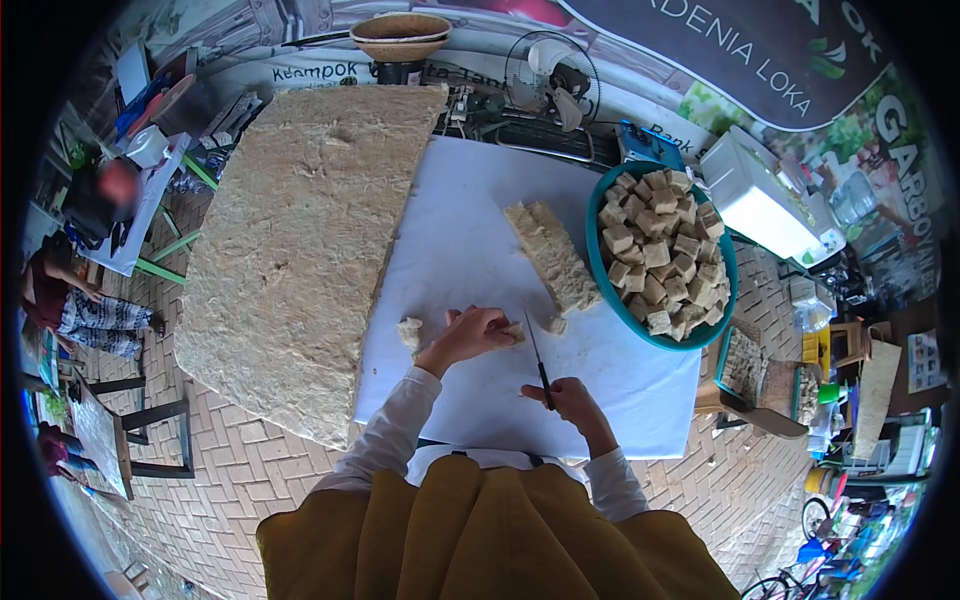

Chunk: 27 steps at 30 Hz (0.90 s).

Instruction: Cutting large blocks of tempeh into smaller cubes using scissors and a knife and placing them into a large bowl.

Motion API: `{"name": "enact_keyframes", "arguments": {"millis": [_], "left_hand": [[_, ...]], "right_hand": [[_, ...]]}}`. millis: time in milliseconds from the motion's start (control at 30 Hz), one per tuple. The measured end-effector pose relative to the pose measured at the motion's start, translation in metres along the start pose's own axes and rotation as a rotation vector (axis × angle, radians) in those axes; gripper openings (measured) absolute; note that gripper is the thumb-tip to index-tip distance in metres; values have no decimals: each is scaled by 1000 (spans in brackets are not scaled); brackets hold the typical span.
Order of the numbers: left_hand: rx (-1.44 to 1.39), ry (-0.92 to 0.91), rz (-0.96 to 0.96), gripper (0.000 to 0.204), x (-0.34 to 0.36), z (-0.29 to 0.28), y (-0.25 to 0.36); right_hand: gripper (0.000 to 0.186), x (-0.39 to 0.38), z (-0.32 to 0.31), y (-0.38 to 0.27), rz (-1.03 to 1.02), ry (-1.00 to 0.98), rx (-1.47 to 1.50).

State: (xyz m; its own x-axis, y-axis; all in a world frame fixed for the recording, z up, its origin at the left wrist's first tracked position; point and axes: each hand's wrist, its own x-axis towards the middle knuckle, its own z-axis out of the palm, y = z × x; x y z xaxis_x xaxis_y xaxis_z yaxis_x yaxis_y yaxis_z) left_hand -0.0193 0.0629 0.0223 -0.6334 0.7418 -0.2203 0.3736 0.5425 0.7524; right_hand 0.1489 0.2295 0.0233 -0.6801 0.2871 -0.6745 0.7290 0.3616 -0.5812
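My right hand (570, 403) is closed round the black handle of a thin-bladed knife (538, 358), its blade pointing away from me. To its left, my left hand (472, 335) grips a small beige fibrous block (514, 333), which looks like rockwool. The blade is close beside this block; whether they touch I cannot tell. A long strip (552, 255) of the same material lies beyond the hands, with a small cube (558, 325) at its near end. Left of my left hand sits a loose scrap (410, 332).
A large beige slab (290, 240) covers the left of the white-covered table (460, 200). A teal basin (595, 262) heaped with cubes stands at the right. Behind are a fan (552, 80), a woven bowl (400, 35) and a white box (755, 190). A person (95, 290) is at the far left.
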Motion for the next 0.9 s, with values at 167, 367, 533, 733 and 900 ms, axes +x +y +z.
{"name": "enact_keyframes", "arguments": {"millis": [167, 367, 533, 733, 900], "left_hand": [[218, 61, -19, 57, -16, -11, -2], [470, 173, 36, 55, -29, -1, -11], [338, 225, 17, 42, -27, 12, -29], [-29, 257, 86, 36, -28, 1, -15], [-60, 209, 213, 33, -33, 3, -12]], "right_hand": [[60, -14, -5, 3, 80, -94, 75], [56, -21, -7, 10, 73, -158, -17], [56, -27, -3, 8, 74, -288, -37], [60, -26, 6, 10, 40, -354, 46], [59, -22, 6, -1, 18, -361, 91]]}}
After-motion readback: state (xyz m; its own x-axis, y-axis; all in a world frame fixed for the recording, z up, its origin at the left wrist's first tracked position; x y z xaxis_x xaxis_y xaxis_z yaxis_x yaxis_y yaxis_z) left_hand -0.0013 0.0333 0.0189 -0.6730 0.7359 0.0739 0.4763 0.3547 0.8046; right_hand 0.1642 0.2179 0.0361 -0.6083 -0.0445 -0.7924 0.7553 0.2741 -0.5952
